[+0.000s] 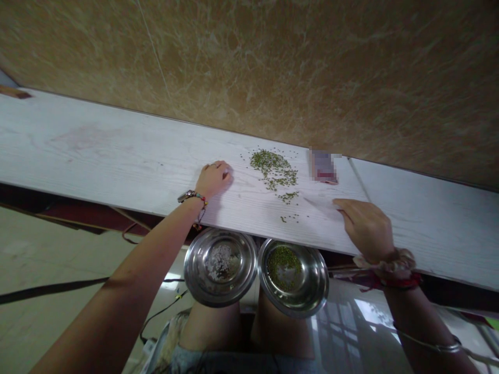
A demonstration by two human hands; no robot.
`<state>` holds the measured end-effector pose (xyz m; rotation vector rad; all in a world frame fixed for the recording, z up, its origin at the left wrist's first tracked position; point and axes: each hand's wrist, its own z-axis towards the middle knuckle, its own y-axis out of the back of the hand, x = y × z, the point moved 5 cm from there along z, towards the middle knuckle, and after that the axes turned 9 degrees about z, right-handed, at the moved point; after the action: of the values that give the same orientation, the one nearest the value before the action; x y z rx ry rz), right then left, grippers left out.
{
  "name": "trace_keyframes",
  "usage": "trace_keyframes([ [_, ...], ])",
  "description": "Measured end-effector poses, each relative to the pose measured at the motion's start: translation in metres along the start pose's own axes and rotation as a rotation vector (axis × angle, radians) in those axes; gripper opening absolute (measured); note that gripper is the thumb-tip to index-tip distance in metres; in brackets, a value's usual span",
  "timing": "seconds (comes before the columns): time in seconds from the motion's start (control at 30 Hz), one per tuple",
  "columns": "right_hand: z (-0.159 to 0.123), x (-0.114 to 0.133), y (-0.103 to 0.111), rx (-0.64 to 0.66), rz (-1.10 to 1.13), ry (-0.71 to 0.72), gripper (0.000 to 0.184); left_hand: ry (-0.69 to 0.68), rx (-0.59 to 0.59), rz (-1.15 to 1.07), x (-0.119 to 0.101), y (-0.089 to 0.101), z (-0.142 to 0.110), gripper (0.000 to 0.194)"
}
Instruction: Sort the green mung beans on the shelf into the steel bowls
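Observation:
My left hand rests on the white board with its fingers curled in, to the left of a loose spread of green mung beans. What it holds, if anything, is hidden. Right of the beans, my right hand is over the board, its fingers drawn together and pointing left; nothing can be made out between them. Below the board's front edge, two metal bowls sit side by side at my lap. White grains with some darker bits lie in the left bowl, and green beans in the right bowl.
The long white board runs along a brown marbled wall. A phone-like, pixelated object lies near the wall, right of the beans. A piece of wood is at the far left. A dark cable hangs below.

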<state>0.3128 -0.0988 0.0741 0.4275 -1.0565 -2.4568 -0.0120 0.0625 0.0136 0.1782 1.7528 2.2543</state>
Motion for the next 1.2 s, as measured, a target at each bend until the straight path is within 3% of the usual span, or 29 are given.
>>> trace_keyframes([
  [0.2,0.012,0.002,-0.014,0.071,-0.026,0.039,0.028,-0.007,0.007,-0.023,0.0,0.001,0.0,0.035],
  [0.5,-0.005,0.007,0.002,0.017,0.018,0.057,0.028,-0.01,-0.014,-0.031,0.001,0.0,0.0,0.033],
  [0.77,0.008,0.015,-0.004,0.043,0.052,0.096,0.028,-0.006,0.003,-0.013,-0.001,0.001,0.0,0.034],
  [1.2,-0.01,0.027,0.026,0.069,0.092,0.181,0.029,0.004,0.005,-0.026,0.0,0.001,0.0,0.031],
])
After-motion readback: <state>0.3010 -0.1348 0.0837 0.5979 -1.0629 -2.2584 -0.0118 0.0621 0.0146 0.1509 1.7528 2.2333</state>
